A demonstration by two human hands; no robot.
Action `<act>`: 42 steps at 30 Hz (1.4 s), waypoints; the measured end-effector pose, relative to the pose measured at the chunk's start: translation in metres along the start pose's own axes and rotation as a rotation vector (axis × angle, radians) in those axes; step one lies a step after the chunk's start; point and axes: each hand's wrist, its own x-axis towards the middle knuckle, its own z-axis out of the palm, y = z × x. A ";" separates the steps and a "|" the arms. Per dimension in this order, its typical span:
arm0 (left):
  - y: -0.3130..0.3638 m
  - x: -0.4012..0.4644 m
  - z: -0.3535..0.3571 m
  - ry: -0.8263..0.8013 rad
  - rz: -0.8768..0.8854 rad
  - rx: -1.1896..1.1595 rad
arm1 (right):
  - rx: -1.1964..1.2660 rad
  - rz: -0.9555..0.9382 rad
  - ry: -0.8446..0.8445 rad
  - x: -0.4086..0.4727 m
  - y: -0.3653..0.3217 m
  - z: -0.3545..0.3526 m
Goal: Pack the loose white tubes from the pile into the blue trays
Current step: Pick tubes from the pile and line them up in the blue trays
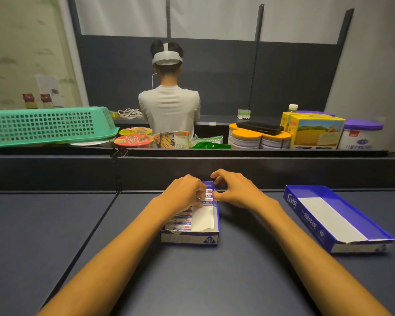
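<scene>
Now left hand (187,193) pinches boxy white tubes (180,221) inside cardboard tray (215,221).

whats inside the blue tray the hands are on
White tubes lie stacked along the left side of the blue tray; its right side shows bare white floor. The left hand covers some of the stack.

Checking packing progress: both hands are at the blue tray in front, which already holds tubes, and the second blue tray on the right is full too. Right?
Not quite. The head view shows the second blue tray on the right with no tubes in it, only its white liner. The rest stands.
</scene>
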 end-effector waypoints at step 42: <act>-0.129 -0.375 -0.134 0.097 -0.693 0.243 | -0.243 -0.492 -0.065 -0.052 -0.278 0.107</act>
